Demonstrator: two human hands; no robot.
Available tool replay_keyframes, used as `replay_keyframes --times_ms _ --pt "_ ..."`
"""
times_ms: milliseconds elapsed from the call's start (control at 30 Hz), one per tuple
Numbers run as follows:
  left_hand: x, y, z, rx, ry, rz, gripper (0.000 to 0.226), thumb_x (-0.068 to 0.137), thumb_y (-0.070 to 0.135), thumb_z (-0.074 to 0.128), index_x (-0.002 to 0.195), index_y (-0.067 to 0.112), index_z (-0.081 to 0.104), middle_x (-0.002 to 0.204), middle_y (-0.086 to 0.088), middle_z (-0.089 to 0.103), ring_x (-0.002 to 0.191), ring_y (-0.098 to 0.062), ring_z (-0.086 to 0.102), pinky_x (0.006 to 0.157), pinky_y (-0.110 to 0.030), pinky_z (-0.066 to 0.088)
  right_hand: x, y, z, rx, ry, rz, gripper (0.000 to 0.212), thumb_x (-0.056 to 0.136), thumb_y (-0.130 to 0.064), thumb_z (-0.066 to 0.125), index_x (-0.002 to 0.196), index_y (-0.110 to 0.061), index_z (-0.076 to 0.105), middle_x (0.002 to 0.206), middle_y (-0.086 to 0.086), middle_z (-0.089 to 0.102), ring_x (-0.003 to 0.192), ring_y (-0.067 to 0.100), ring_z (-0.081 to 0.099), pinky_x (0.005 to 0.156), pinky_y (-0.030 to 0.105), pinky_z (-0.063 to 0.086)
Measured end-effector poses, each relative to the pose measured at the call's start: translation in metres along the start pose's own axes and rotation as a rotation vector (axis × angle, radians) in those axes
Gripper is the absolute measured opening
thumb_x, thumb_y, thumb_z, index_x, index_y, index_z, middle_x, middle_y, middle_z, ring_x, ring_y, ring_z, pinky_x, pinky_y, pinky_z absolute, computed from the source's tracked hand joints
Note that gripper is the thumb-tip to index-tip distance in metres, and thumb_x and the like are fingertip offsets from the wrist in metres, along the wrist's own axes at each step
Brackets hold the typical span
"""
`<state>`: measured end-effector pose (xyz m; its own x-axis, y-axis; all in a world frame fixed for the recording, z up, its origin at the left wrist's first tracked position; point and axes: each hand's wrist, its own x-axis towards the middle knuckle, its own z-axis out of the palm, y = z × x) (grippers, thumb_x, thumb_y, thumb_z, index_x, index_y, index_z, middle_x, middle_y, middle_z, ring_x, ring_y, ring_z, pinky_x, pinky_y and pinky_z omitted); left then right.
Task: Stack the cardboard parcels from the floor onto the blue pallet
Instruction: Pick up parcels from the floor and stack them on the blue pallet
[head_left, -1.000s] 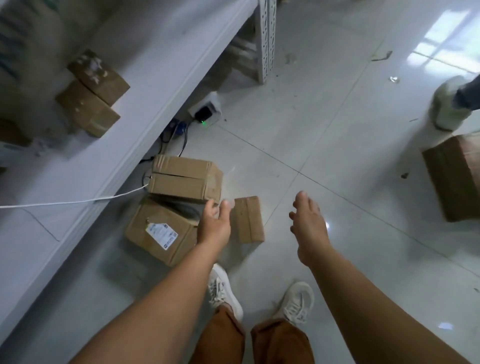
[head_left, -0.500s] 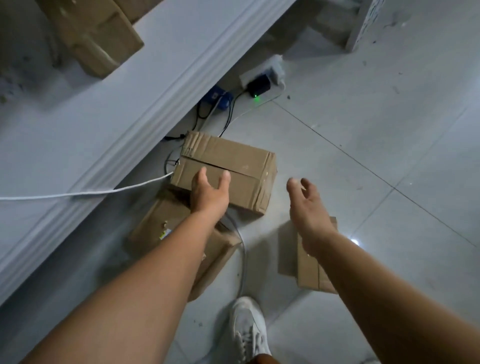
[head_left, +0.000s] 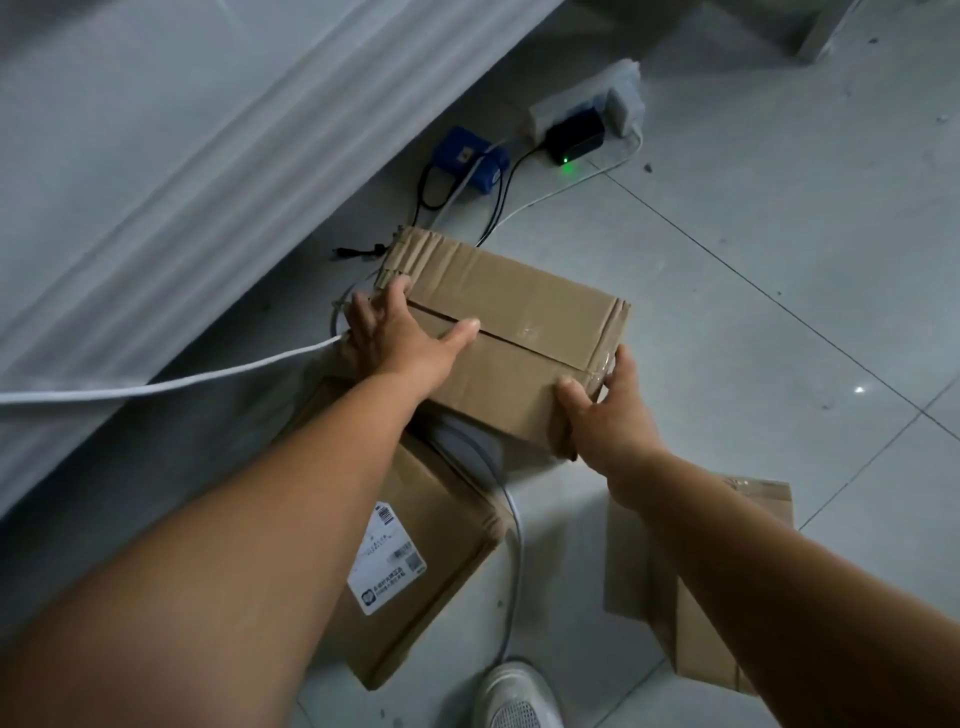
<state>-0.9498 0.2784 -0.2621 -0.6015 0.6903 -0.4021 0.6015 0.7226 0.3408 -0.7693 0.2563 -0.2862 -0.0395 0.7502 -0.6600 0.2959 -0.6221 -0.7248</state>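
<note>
**Both hands close on the top parcel**

The left hand (head_left: 395, 332) lies on the left end of the upper parcel (head_left: 519, 332), thumb spread across the lid seam, fingers curled over the far edge. The parcel sits on the floor (head_left: 753, 270), partly resting on a labelled parcel (head_left: 415, 561); its long axis runs left to right between the hands. The right hand (head_left: 608, 410) clamps the near right corner, thumb on top. A lift looks imminent.

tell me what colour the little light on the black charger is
Green. The light glows on the black charger, near the top of the head view.
</note>
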Motion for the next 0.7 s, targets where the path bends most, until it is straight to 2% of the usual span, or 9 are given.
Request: replay_keyframes --times_ms 67,133,267,333,467,567,700 --pt "0.000 0.002 -0.004 0.005 0.008 0.002 0.087 0.074 0.054 0.071 0.145 0.035 0.024 0.155 -0.006 0.017 0.142 -0.033 0.017 0.116 -0.052 0.016 0.003 0.000 0.000 0.028 -0.007 0.020 0.060 0.094 -0.025 0.053 0.143 -0.036 0.021 0.128 0.000 0.052 0.112 0.031 0.056 0.093 0.053 0.049" --pt "-0.003 0.006 -0.009 0.013 0.019 -0.001 0.096 0.074 0.054 0.072 0.149 0.032 0.016 0.153 -0.008 0.022 0.141 -0.032 0.021 0.116 -0.051 0.016 0.006 -0.003 -0.002 0.116 -0.021 0.068 0.055 0.092 -0.023 0.053 0.138 -0.038 0.026 0.125 0.000 0.052 0.113 0.030 0.054 0.093 0.057 0.048" --pt "-0.019 0.023 -0.017 -0.053 0.009 -0.033 0.111 0.075 0.048 0.074 0.153 0.023 0.001 0.158 -0.009 0.013 0.145 -0.031 0.013 0.117 -0.052 0.013 0.003 -0.014 -0.026 0.167 -0.020 0.083 0.052 0.093 -0.017 0.050 0.136 -0.036 0.028 0.112 0.000 0.052 0.110 0.030 0.053 0.091 0.057 0.049" --pt "-0.033 0.036 -0.021 -0.065 -0.012 -0.035 0.111 0.076 0.049 0.073 0.153 0.019 0.000 0.158 -0.007 0.009 0.146 -0.030 0.010 0.116 -0.052 0.015 -0.006 -0.022 -0.046 0.168 -0.006 0.056 0.055 0.094 -0.017 0.050 0.139 -0.038 0.025 0.117 0.004 0.050 0.110 0.032 0.052 0.086 0.058 0.052" --pt "-0.068 0.065 -0.031 -0.141 -0.037 -0.007 0.103 0.075 0.050 0.074 0.152 0.017 0.013 0.152 -0.006 0.017 0.140 -0.028 0.020 0.113 -0.054 0.025 -0.033 -0.038 -0.092 0.173 0.056 0.020 0.063 0.095 -0.020 0.051 0.144 -0.043 0.019 0.124 0.004 0.046 0.114 0.029 0.050 0.092 0.056 0.050" --pt "-0.102 0.093 -0.042 -0.227 -0.036 0.012 0.088 0.074 0.046 0.076 0.143 0.019 0.028 0.143 -0.006 0.025 0.132 -0.027 0.029 0.107 -0.048 0.035 -0.062 -0.049 -0.131 0.219 0.110 0.027 0.060 0.096 -0.019 0.051 0.144 -0.041 0.021 0.122 0.003 0.046 0.111 0.027 0.050 0.091 0.052 0.050" --pt "-0.154 0.136 -0.060 -0.306 -0.059 0.028 0.078 0.075 0.042 0.076 0.137 0.019 0.034 0.138 -0.008 0.032 0.124 -0.026 0.038 0.102 -0.043 0.040 -0.109 -0.065 -0.182 0.262 0.202 0.068 0.059 0.096 -0.019 0.052 0.143 -0.044 0.025 0.124 0.001 0.048 0.111 0.026 0.051 0.090 0.052 0.051"
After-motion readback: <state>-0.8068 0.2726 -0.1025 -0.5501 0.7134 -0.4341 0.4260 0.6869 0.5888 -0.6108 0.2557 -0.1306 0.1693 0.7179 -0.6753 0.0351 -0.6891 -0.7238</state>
